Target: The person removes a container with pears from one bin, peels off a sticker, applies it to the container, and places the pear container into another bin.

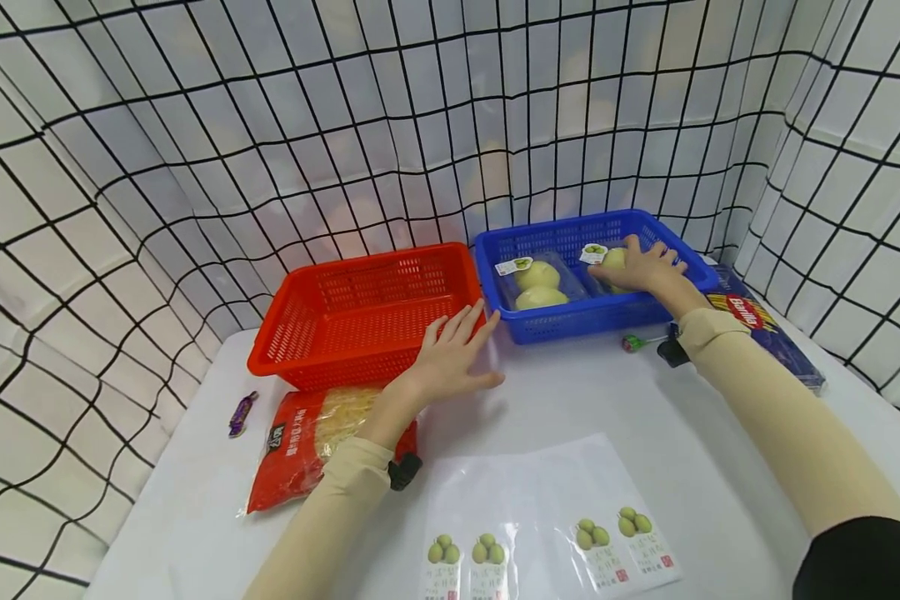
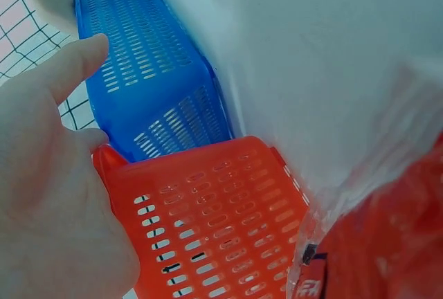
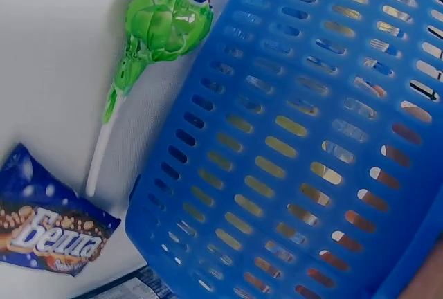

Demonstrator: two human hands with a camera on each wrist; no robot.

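Note:
Inside the blue basket point(image 1: 585, 321) lie two clear packs of round, pale green fruit, each with a white label. My right hand point(image 1: 641, 268) reaches over the rim onto the right-hand fruit pack point(image 1: 613, 258), thumb and fingers spread across it; the fingers' undersides are hidden. Beside it is the left-hand fruit pack point(image 1: 537, 275). With fingers spread, my left hand point(image 1: 450, 358) is at the front right corner of the red basket point(image 1: 367, 321), holding nothing. In the left wrist view, its thumb point(image 2: 86, 53) overlaps the blue basket.
A red bag of yellow pasta point(image 1: 292, 450) and a purple wrapped candy point(image 1: 243, 414) lie at left. Right of the blue basket are a green lollipop point(image 3: 166, 22), a small blue-wrapped sweet point(image 3: 55, 226) and a dark blue package point(image 1: 776, 342). Printed clear plastic point(image 1: 532, 483) lies in front. Black netting surrounds the table.

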